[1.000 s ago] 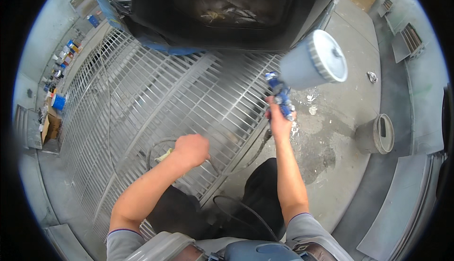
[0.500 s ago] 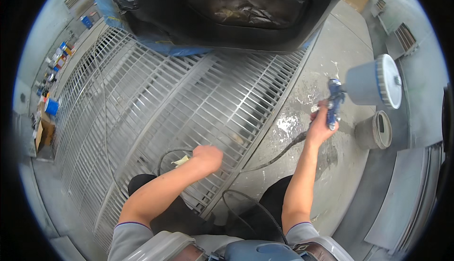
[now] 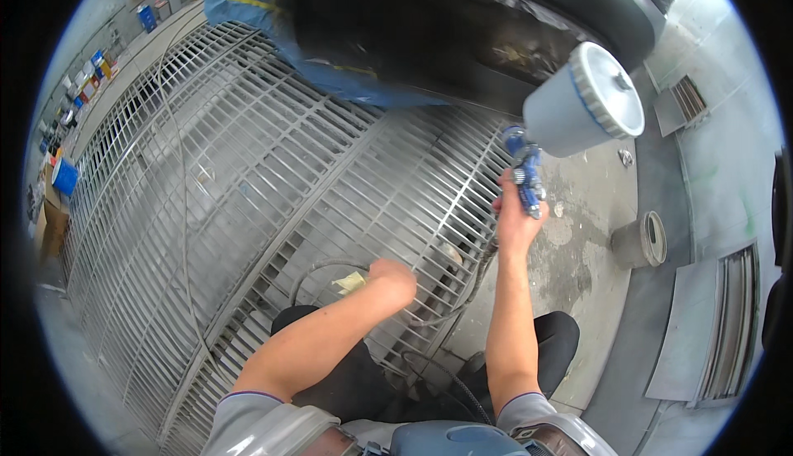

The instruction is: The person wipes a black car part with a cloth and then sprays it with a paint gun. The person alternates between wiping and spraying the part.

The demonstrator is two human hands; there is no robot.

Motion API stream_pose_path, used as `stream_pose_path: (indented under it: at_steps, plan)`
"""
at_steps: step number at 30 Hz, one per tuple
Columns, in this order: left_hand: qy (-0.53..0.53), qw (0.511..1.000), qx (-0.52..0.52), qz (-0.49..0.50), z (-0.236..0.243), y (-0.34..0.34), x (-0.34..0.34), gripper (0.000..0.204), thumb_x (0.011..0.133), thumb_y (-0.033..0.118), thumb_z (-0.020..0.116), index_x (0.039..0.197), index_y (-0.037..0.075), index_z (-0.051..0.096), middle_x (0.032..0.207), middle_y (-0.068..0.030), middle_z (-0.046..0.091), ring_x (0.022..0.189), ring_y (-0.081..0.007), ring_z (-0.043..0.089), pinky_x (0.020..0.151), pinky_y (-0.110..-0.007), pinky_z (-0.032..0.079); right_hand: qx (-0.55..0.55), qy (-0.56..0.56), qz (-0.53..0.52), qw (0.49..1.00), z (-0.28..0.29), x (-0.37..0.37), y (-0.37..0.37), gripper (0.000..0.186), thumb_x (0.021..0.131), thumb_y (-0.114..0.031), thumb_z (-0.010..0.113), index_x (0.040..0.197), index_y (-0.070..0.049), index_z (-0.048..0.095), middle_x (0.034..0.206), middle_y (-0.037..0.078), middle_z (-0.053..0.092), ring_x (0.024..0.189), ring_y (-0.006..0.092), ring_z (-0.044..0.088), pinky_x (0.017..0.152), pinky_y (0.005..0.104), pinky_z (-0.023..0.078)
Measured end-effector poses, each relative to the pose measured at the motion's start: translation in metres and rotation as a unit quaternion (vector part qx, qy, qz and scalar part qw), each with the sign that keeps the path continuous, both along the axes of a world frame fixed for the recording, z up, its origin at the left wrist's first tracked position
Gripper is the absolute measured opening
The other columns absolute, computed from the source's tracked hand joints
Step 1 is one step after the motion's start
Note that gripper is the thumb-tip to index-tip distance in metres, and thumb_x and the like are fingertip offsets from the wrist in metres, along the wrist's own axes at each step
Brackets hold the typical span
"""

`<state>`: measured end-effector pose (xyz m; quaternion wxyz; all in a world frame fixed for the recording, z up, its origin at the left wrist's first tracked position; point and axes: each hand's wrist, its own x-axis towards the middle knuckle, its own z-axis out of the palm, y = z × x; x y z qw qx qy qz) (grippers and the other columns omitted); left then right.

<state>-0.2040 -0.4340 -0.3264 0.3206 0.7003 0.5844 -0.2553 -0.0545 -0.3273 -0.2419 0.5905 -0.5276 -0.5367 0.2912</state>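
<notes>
My right hand (image 3: pixel 519 221) is closed around a blue and silver spray gun (image 3: pixel 526 173) with a pale plastic cup (image 3: pixel 570 113) on it, just below the right end of a large, dark painted panel (image 3: pixel 388 22). Blue masking sheet (image 3: pixel 237 0) covers the panel's left part and lower edge. My left hand (image 3: pixel 390 281) is closed low over the metal floor grating (image 3: pixel 211 208), beside a hose loop (image 3: pixel 318 264) and a crumpled yellow scrap (image 3: pixel 349 283); what it grips is hidden. A hose runs down from the gun.
Several cans (image 3: pixel 147 18) and cardboard boxes (image 3: pixel 51 229) line the left wall. On the right, a grey bucket (image 3: pixel 634 245) stands on stained concrete (image 3: pixel 570 266) near wall vents (image 3: pixel 680 105). A thin line (image 3: pixel 183 208) crosses the grating. My bent knees are below me.
The gun swung right, then came back leftward and lies slightly right of where it began. My left hand moved right. The view has shifted, showing more of the panel's right end.
</notes>
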Motion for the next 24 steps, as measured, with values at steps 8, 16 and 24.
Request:
stream_pose_path:
  at_steps: [8,16,24]
  plan:
    - [-0.019,0.999,-0.015,0.044,-0.013,-0.020,-0.041,0.030,0.082,0.015,0.081,0.111,0.018,0.083,0.114,0.0005,0.079,0.104,-0.0198,0.077,0.076,-0.035,0.060,0.006,-0.010,0.134,0.991,0.011,-0.154,-0.023,0.023,0.094,-0.022,0.081,0.087,-0.002,0.071,0.063,-0.001,0.062,0.054,0.0059,0.056,0.052,0.0243,0.043]
    - [-0.066,0.995,-0.006,0.075,-0.010,-0.027,-0.063,0.030,0.081,0.017,0.080,0.110,0.014,0.082,0.114,-0.0052,0.079,0.105,-0.0239,0.076,0.079,-0.037,0.060,-0.011,-0.019,0.224,0.974,0.051,-0.223,-0.015,0.029,0.093,-0.022,0.081,0.113,-0.001,0.075,0.074,-0.001,0.066,0.062,0.0051,0.055,0.057,0.0258,0.046]
    - [-0.059,0.998,0.029,-0.018,0.004,-0.031,-0.039,0.026,0.089,0.015,0.075,0.113,0.019,0.083,0.114,-0.0010,0.080,0.105,-0.0223,0.076,0.077,-0.037,0.060,0.052,-0.009,-0.020,0.998,0.028,-0.062,-0.005,0.022,0.097,-0.023,0.076,0.093,-0.001,0.076,0.076,0.004,0.071,0.054,0.0083,0.060,0.049,0.0241,0.044]
